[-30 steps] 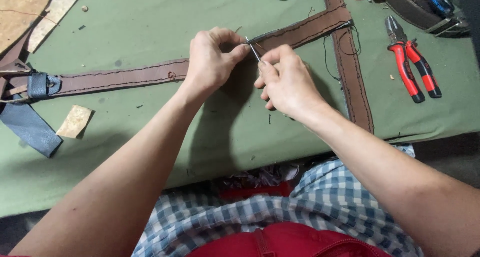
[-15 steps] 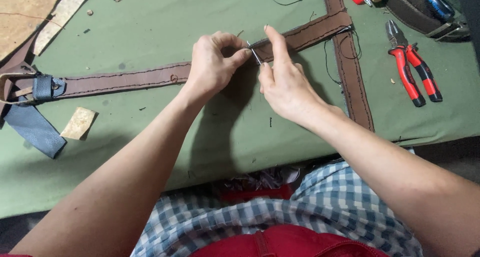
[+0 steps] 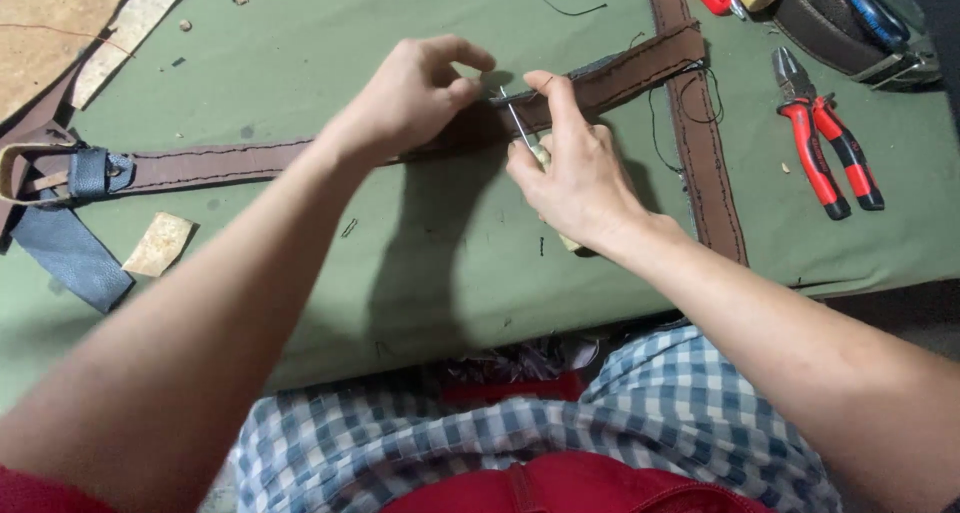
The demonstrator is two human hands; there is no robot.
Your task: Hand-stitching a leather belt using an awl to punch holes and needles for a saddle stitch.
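A long brown leather strap (image 3: 230,161) with stitched edges lies across the green cloth-covered table (image 3: 300,303). My left hand (image 3: 412,95) pinches the strap near its middle. My right hand (image 3: 572,168) grips an awl with a pale handle, its thin metal shaft (image 3: 517,123) pointing up at the strap's edge, my forefinger stretched along it. Black thread (image 3: 655,123) trails from the strap's right part.
Red-handled pliers (image 3: 825,138) lie at the right. A second brown strap (image 3: 700,143) runs downward at the right. A blue leather piece (image 3: 65,248) and a pale scrap (image 3: 160,243) lie at the left; leather offcuts (image 3: 60,23) sit top left.
My right hand has shifted slightly and its forefinger has stretched out along the awl toward the strap. My left hand keeps its pinch on the strap.
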